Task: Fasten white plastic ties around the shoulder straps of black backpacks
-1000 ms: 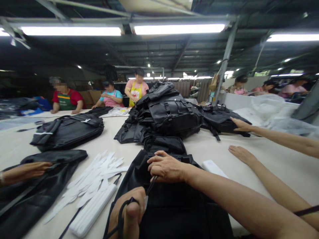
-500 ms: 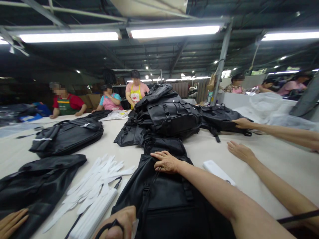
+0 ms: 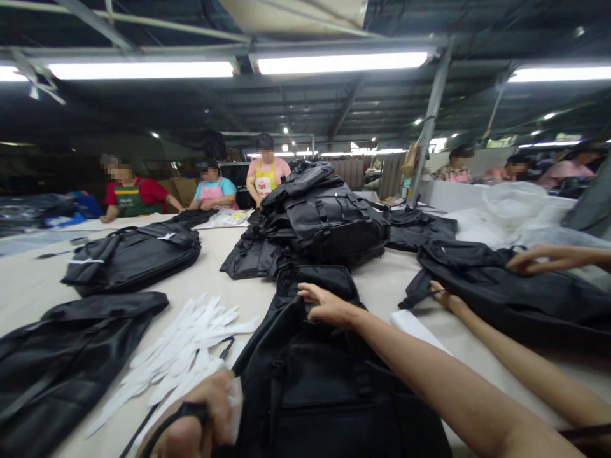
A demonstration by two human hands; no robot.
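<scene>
A black backpack (image 3: 329, 381) lies on the table in front of me, its top flap away from me. My right hand (image 3: 331, 308) is over its upper part, fingers apart and pointing left; whether the fingertips touch the fabric is unclear. At the lower left, my left hand (image 3: 205, 407) is closed round a black loop handle (image 3: 174, 423), which looks like part of scissors. A pale, blurred piece shows beside its fingers, at the backpack's left edge.
White strips (image 3: 191, 343) lie left of the backpack. More black bags (image 3: 133, 254) are on the left, with a tall pile (image 3: 324, 216) ahead. Another person's hands (image 3: 548, 257) handle a bag (image 3: 501, 286) at right, near a white block (image 3: 420, 327). Several people stand beyond.
My right hand has lifted slightly and turned, and my left hand has moved left and down. At right, a bag has come nearer with the other person's hands. The hand at lower left has gone.
</scene>
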